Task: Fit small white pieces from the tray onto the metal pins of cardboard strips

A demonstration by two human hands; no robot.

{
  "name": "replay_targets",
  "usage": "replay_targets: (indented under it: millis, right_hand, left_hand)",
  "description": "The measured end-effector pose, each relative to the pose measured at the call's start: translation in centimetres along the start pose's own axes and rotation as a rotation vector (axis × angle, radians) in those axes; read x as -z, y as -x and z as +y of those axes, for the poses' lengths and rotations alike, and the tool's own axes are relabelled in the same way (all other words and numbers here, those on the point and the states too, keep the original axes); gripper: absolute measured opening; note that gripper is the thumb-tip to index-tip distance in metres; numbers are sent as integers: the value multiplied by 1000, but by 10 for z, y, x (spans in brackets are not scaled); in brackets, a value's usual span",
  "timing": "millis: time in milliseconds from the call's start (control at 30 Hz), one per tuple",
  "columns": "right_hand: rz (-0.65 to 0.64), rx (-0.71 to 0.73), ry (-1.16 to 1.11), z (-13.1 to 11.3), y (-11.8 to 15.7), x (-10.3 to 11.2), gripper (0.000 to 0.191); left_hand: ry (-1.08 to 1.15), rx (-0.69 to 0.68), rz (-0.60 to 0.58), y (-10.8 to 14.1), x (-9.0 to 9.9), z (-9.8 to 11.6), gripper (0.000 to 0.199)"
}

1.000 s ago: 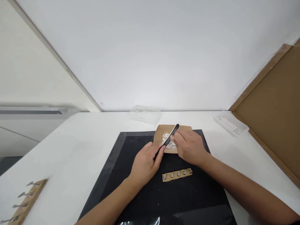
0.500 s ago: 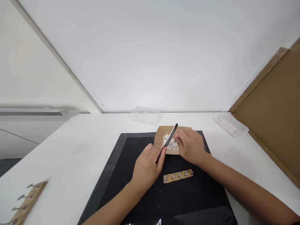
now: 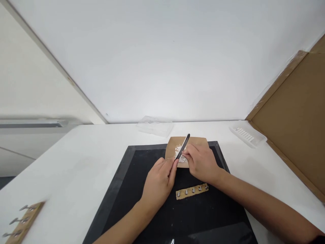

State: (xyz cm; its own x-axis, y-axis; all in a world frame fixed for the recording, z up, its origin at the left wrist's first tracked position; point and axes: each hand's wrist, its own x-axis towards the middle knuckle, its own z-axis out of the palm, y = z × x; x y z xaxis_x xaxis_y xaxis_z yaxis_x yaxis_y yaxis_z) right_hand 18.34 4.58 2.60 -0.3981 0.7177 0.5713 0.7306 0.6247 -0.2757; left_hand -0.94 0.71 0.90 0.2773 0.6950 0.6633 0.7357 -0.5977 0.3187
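Note:
A slim black nail file (image 3: pixel 183 147) with a rounded tip and a pale edge slants up from my left hand (image 3: pixel 159 181), closed around its lower end. My right hand (image 3: pixel 201 161) is pinched right beside the file; whatever its fingertips hold is too small and hidden to make out. Beneath both sits a square brown dish (image 3: pixel 171 145) with small white pieces (image 3: pixel 181 158) in it. Nearer to me, a short tan strip (image 3: pixel 192 191) with several metal pegs in a row lies on the black mat (image 3: pixel 149 217).
At the back stands a clear plastic lid (image 3: pixel 154 127). A clear case (image 3: pixel 247 135) with white pieces in a row is at the right, near a cardboard panel (image 3: pixel 291 112). A wooden strip (image 3: pixel 26 222) with metal pegs lies at the left on the white table (image 3: pixel 76 169).
My right hand has shifted slightly left and down along the nail file. The whole view has slid a little left. My left hand keeps its grip.

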Motion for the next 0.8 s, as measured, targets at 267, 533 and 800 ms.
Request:
replay_targets:
  millis: [267,533,800]
  right_hand:
    - [-31,-23,12,-1,-2,-2,20]
    - [6,-50,-17,-3,-5,-2,22]
    - [-42,-58,-45,-7,-4,-2,21]
  left_hand:
    - [-40,37,7,1,-4,-2,33]
    - [-56,42,-8,1,-3,1,35]
    - [-75,23,-23,0,-1,1,39]
